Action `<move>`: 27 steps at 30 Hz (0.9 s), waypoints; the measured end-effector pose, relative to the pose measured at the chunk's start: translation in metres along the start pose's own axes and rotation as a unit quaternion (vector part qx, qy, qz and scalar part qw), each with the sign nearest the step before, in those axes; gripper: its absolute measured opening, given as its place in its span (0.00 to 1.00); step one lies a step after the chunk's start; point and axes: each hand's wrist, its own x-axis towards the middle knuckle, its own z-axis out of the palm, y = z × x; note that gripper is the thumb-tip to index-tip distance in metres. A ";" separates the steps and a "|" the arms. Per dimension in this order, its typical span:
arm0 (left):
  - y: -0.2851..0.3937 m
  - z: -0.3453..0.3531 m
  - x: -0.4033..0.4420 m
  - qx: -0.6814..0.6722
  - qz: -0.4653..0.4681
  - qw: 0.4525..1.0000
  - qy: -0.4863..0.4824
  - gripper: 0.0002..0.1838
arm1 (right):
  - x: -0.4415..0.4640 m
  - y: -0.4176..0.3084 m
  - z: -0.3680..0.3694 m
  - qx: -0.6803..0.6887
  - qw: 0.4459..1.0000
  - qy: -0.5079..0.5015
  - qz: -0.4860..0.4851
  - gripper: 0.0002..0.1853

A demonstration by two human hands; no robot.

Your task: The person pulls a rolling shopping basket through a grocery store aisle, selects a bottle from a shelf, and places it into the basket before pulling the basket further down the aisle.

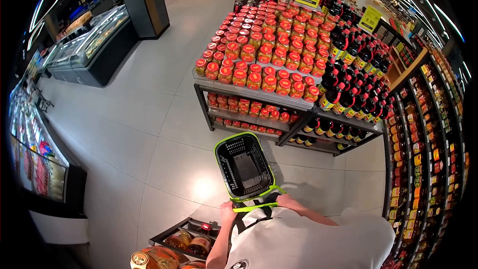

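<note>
Left hand (228,211) is clamped round the left end of the green handle (255,207); right hand (287,201) is placed at its right end and judged clamped there too, though the wrap of its fingers is partly hidden. Both hands are thus joined through one bar.

Position: black shopping basket (245,168) is set on the tiled floor (172,169), directly ahead of the grip. Its long axis is directed away from the body, with the far edge swung slightly left. Left hand is found just beside the near left corner; right hand is set farther from its own corner, the near right. The far edge is pointed at the front of the display stand (249,89), near its lower shelves, on which red-lidded jars (269,83) are stacked.

Not resolved: the handle's joint with the basket, crowded by dark straps (266,212) and the pale shirt (313,239). Oil bottles (200,245) beside the left forearm are cut off or overlapped; jar labels cannot be read.
</note>
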 end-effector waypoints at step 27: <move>0.218 0.125 0.124 0.071 0.291 0.938 -0.173 0.03 | -0.076 0.161 0.107 0.366 0.904 0.058 0.211 0.21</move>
